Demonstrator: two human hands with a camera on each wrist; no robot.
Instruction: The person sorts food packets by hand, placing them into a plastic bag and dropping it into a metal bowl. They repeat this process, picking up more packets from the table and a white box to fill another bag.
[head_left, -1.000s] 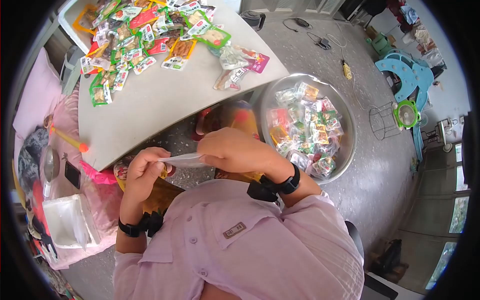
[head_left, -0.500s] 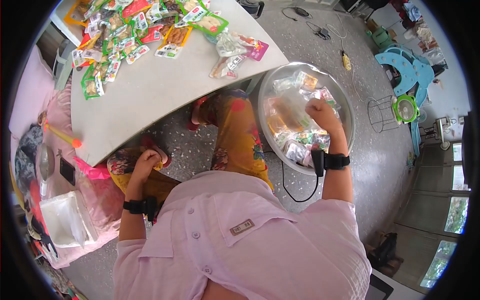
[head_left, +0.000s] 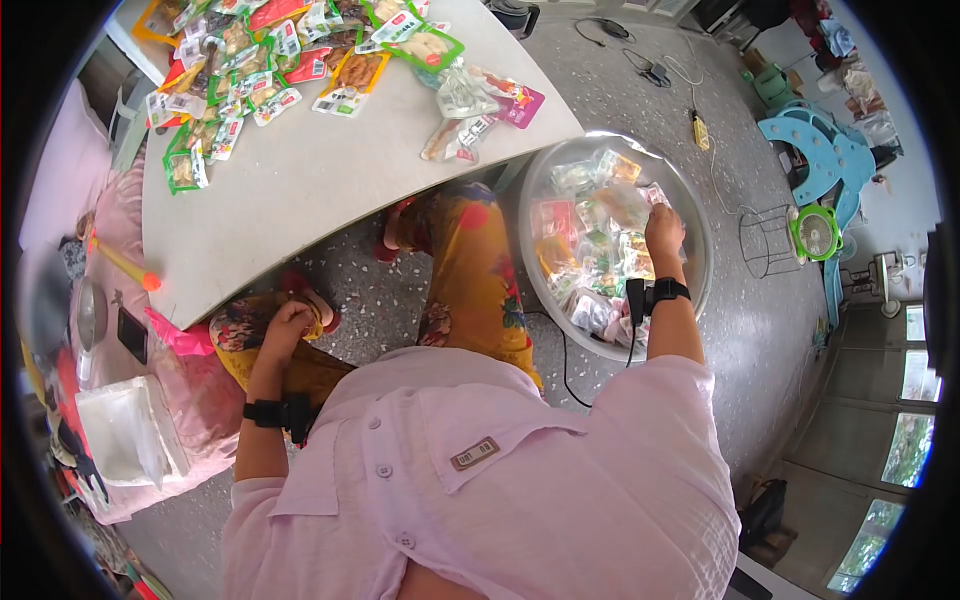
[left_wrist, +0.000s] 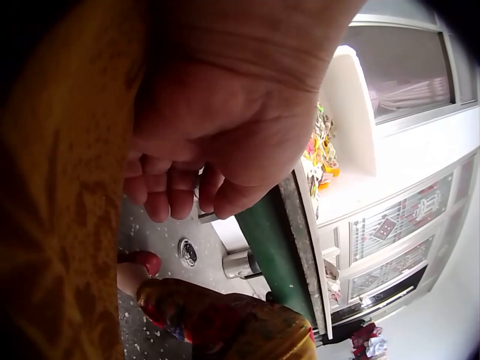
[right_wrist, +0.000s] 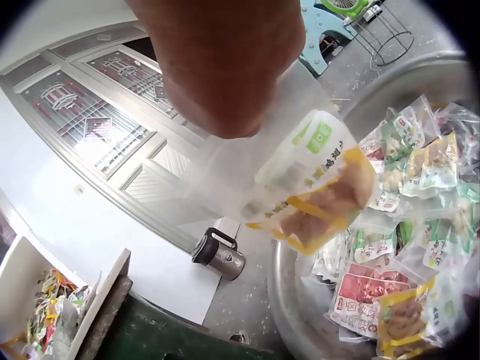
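My right hand (head_left: 664, 232) is over the right side of a big metal basin (head_left: 704, 292), its fingers bent. In the right wrist view it holds a clear plastic bag (right_wrist: 214, 169) by the top; inside shows a yellow-and-white snack packet (right_wrist: 322, 202). The bag hangs over the basin's near packets, which are also in clear wrapping (right_wrist: 367, 292). My left hand (head_left: 288, 328) rests on the left thigh near the knee, holding nothing, its fingers loosely curled in the left wrist view.
A white table (head_left: 300, 190) bears a heap of colourful snack packets (head_left: 245, 75), with a few clear-bagged ones (head_left: 470, 105) near its right edge. At left, a white foam box (head_left: 125, 430) and a phone (head_left: 133, 335) lie on pink cloth. A green fan (head_left: 817, 232) stands beyond the basin.
Both hands held the translucent bag over the lap at first. My right hand then carried it right to the basin and shifted slightly farther right; the left dropped to the thigh.
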